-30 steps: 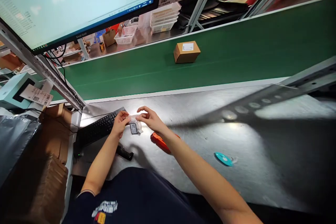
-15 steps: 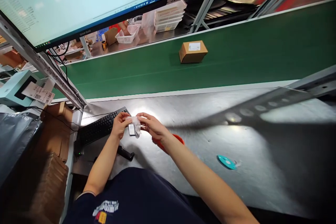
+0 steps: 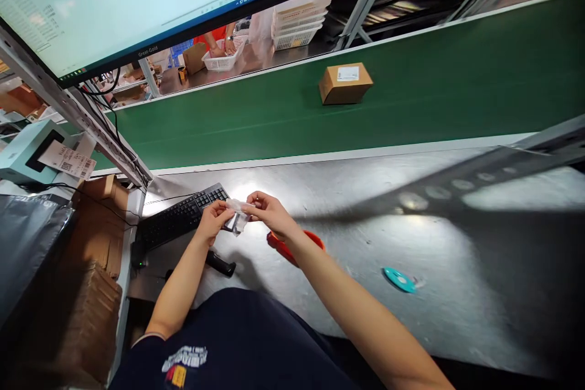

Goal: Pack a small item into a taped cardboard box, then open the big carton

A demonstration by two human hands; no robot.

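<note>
Between my two hands, above the metal table [image 3: 347,304], is a small clear plastic bag [image 3: 238,219] with a small dark and pale item inside that I cannot make out. My left hand [image 3: 212,220] pinches the bag's left side, fingers closed. My right hand [image 3: 270,213] grips its upper right edge between thumb and fingers. Behind my left hand lies a black keyboard [image 3: 176,222]. A black handheld scanner [image 3: 220,264] rests near my left forearm. Partly hidden under my right forearm is an orange-red object [image 3: 283,248], perhaps a tape dispenser.
A teal oval tool [image 3: 399,279] lies on the table to the right. Beyond the table, a cardboard box [image 3: 346,83] sits on the green conveyor belt [image 3: 434,91]. A monitor [image 3: 150,0] hangs above; a label printer [image 3: 34,149] stands left. Across the belt, a person's hands reach into a white basket [image 3: 223,61].
My right hand has shifted its grip to the bag's upper edge, and the bag has tilted, partly covering the item. The box appears slightly further right and up.
</note>
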